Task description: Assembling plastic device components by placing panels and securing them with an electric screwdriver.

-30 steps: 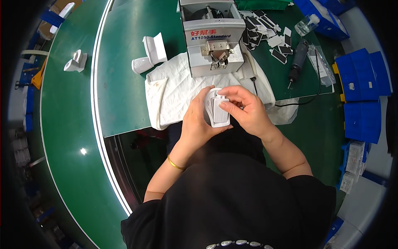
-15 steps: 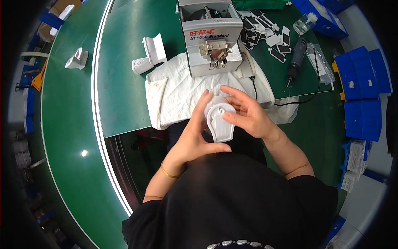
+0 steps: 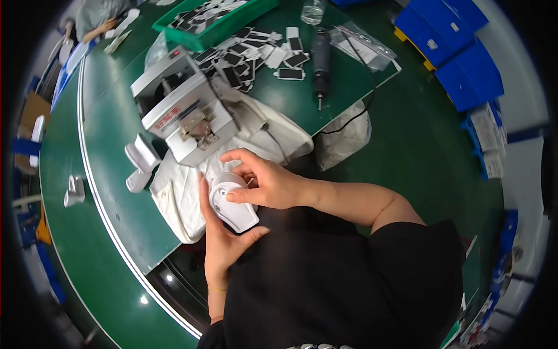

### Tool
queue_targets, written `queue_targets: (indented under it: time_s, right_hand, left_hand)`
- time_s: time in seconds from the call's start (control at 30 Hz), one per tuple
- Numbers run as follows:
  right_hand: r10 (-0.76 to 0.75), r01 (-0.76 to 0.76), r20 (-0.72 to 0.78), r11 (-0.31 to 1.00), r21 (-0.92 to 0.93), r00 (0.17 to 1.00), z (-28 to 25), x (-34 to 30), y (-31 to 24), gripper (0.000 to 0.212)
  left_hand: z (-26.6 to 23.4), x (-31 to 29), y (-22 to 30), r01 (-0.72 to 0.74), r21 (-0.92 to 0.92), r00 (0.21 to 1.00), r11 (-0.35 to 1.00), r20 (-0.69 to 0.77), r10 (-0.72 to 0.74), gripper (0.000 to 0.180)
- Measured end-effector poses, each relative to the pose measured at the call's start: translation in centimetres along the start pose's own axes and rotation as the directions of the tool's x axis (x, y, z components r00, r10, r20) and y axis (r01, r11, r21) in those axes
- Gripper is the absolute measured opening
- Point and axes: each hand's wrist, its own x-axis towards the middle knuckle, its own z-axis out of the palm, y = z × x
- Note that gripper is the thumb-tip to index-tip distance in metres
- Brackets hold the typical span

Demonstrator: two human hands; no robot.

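Right hand (image 3: 261, 181) first: I can see it pinching a white plastic part (image 3: 239, 210), thumb flat on the face near the rounded end, fingers curled at the upper edge. Left hand (image 3: 221, 241) is cupped loosely around the same part, fingers along its left side and thumb sticking out below the narrow end. So both are on it, and it's up in front of the black shirt (image 3: 325, 273), near the cloth edge of the bench.

Just beyond the hands I've got a rumpled white cloth (image 3: 177, 212) with a boxy grey machine (image 3: 189, 131) on it, metal bits on its front. Left of the machine there's a bent white piece (image 3: 139, 166), and further left, well apart, a smaller white piece (image 3: 74, 192) on the green surface (image 3: 110, 232).

Past the machine it gets messy: a loose heap of flat black-and-white pieces (image 3: 289, 74), then a green tray (image 3: 204, 41) holding more of them. A dark handheld tool (image 3: 321, 61) lies right of the heap, tip toward me, with a clear bottle (image 3: 313, 13) behind it. Blue bins (image 3: 468, 72) are off to the right. Top left I also get a co-worker's grey sleeve (image 3: 96, 16).
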Motion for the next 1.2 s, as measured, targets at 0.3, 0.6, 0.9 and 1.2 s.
queue_targets:
  time_s: [0.3,0.6,0.9,1.2]
  right_hand:
    - [-0.346,-0.036,-0.674,0.874,-0.484,0.653,-14.1,3.1,-0.6,0.046]
    - [-0.204,-0.691,-0.863,0.528,-0.494,0.462,-27.5,6.7,-0.9,0.066]
    - [-0.232,0.428,-0.398,0.733,0.529,0.888,-18.0,4.5,-6.7,0.046]
    - [-0.681,0.672,-0.078,0.732,-0.114,0.728,-4.5,10.7,-11.5,0.044]
  left_hand:
    - [0.3,2.5,-3.0,-0.041,0.348,0.990,0.937,-0.109,0.084,0.082]
    - [0.8,1.4,-3.7,-0.151,0.596,0.967,0.789,-0.075,0.242,0.078]
    - [0.7,1.8,-4.4,-0.263,0.594,0.930,0.760,-0.053,0.363,0.072]
    - [0.5,1.6,-3.8,-0.241,0.566,0.942,0.788,-0.061,0.331,0.075]
